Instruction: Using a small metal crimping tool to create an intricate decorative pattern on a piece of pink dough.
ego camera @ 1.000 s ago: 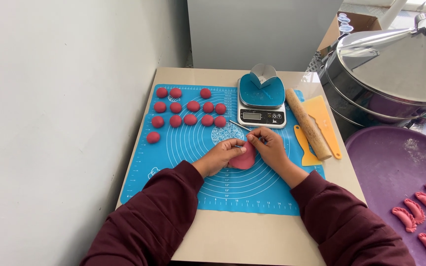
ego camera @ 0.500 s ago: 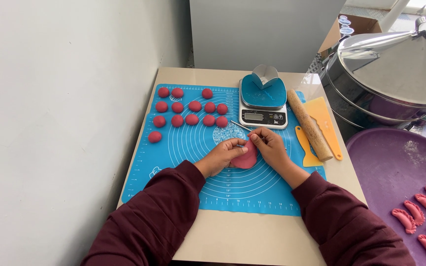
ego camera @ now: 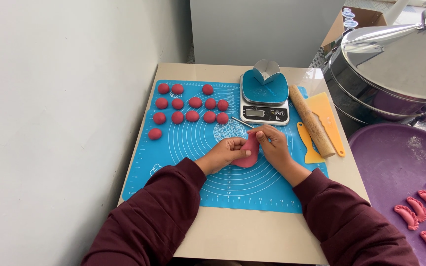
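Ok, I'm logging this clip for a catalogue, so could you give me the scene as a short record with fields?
Left hand: left hand in a grip on the folded pink dough piece
Right hand: right hand pinching its edge
Surface: blue silicone mat
Left of mat: round pink dough balls
Behind: digital kitchen scale
Right: wooden rolling pin, purple tray holding pleated pink dumplings

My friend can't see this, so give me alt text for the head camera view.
Two hands, left hand and right hand, pinch a pink dough piece over a blue mat. Pink dough balls, a scale and a rolling pin lie nearby.
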